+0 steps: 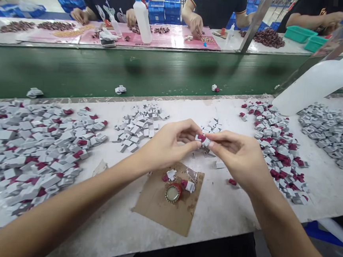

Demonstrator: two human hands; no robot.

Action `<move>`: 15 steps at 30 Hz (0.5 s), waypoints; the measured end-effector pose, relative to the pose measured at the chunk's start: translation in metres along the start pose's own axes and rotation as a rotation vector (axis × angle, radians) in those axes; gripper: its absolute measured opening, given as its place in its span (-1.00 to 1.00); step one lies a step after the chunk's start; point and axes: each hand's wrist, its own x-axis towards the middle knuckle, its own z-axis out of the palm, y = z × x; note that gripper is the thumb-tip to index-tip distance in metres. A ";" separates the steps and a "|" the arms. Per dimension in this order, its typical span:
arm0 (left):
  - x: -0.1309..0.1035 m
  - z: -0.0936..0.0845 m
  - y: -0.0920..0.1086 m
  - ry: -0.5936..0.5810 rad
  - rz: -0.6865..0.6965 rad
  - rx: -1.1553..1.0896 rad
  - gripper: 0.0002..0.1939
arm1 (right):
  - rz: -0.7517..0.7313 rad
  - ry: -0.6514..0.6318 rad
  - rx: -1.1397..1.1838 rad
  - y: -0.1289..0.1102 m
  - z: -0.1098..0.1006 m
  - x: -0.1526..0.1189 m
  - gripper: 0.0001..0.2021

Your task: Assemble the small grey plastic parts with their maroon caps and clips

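Note:
Between the fingertips of both hands is a small grey and dark red plastic piece (202, 139). My left hand (174, 142) pinches its left side, and my right hand (236, 151) pinches its right side. Below them a brown cardboard square (154, 200) lies on the table. It bears a bottle cap (172, 192) with its hollow side up and two small grey and red pieces (190, 186). Behind my hands sits a small group of grey pieces (214, 126), partly hidden by the fingers.
A large pile of grey and red pieces (48, 142) covers the left. Grey pieces (142, 122) lie centre-left; more piles are at right. A white bottle (314, 84) leans beside a metal post. Beyond the green belt (164, 72), several people work.

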 end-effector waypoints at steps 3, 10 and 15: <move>0.048 -0.016 -0.009 0.093 -0.097 0.268 -0.96 | -0.029 0.034 -0.324 0.010 -0.003 0.067 -0.68; 0.160 -0.045 -0.051 0.400 -0.346 0.391 -0.83 | 0.020 0.137 -0.586 0.043 0.016 0.216 -0.63; 0.179 -0.060 -0.067 0.404 -0.455 0.468 -0.81 | 0.064 0.100 -0.579 0.051 0.026 0.239 -0.68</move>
